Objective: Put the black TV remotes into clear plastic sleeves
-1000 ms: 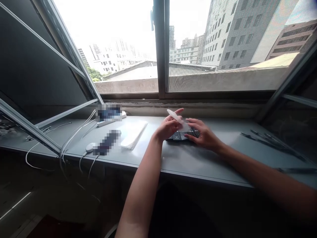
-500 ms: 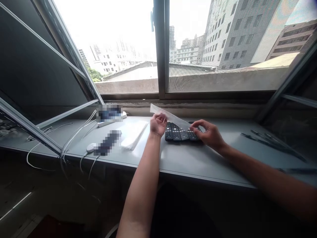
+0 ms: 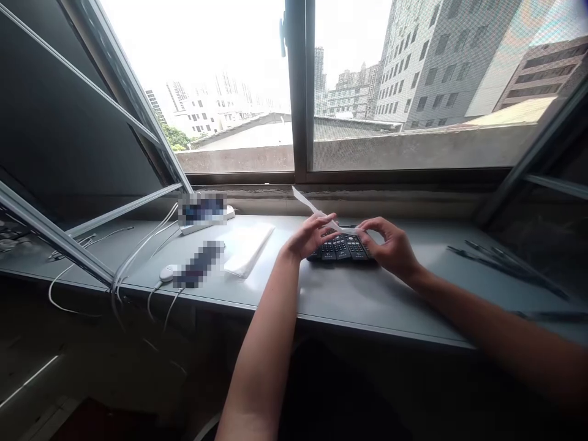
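Observation:
A narrow, translucent plastic sleeve (image 3: 304, 199) is held in the air at a slant, bent near its middle. My right hand (image 3: 390, 245) pinches its lower right end between thumb and fingertips. Against the sleeve's middle lies my left hand (image 3: 312, 237), its fingers stretched and apart; whether they grip the plastic at all is hard to see. Below both hands, several black remote controls (image 3: 340, 248) with rows of small buttons lie side by side on the grey desk (image 3: 349, 300). The hands partly cover them.
A stack of clear plastic sleeves (image 3: 250, 251) lies left of my left hand. Farther left are a blurred-out phone-like object (image 3: 199, 264), a round white charger (image 3: 168, 274) and loose white cables (image 3: 142, 248). Thin dark rods (image 3: 509, 266) lie at right. A window frame (image 3: 301, 92) rises behind.
My left hand has turned and moved slightly right, its curled fingers stretching out along the sleeve. The sleeve has bent and tilted more steeply. My right hand keeps its pinch, nearly in place.

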A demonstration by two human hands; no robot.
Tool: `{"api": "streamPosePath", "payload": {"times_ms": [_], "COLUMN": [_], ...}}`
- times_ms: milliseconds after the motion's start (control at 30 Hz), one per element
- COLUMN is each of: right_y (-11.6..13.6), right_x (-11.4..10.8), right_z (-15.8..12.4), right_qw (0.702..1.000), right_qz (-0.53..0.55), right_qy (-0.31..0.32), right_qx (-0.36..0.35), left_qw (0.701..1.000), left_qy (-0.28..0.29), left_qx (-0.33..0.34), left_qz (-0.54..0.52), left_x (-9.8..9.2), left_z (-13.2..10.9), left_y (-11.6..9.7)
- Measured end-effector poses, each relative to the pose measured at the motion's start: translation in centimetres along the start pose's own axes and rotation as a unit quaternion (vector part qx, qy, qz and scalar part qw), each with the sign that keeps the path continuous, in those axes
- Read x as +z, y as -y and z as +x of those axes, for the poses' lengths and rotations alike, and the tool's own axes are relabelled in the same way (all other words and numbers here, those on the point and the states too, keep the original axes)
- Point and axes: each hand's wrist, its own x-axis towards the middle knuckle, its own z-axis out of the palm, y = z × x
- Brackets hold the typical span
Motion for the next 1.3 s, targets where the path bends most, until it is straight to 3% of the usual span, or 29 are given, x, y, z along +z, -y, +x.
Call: {"api": "streamPosePath", "payload": {"times_ms": [167, 333, 500, 733, 1000, 1300], "right_y": [1.3, 1.4, 1.0, 0.6, 0.5, 0.4], "right_x": [-0.3, -0.4, -0.1, 0.0, 0.1, 0.0], "right_z": [0.2, 0.1, 0.2, 0.0, -0.1, 0.0], "right_qw": [0.996, 0.993, 0.992, 0.992, 0.993, 0.994], "right_qz": [-0.016, -0.031, -0.045, -0.071, -0.061, -0.070], "right_qy": [-0.003, 0.009, 0.006, 0.013, 0.066, 0.040], "right_qx": [-0.087, -0.113, -0.120, -0.101, -0.078, -0.075], "left_qw": [0.998, 0.994, 0.995, 0.990, 0.987, 0.988], "left_qy": [0.001, 0.013, -0.009, -0.072, -0.017, -0.073], "left_qx": [-0.061, -0.103, -0.052, -0.034, -0.045, 0.024], "left_qz": [0.003, 0.044, 0.087, 0.118, 0.155, 0.131], "left_x": [0.6, 0.1, -0.5, -0.8, 0.0, -0.9], "left_z": [0.1, 0.5, 0.8, 0.9, 0.2, 1.2], "left_y": [0.4, 0.5, 0.7, 0.8, 1.1, 1.3]}}
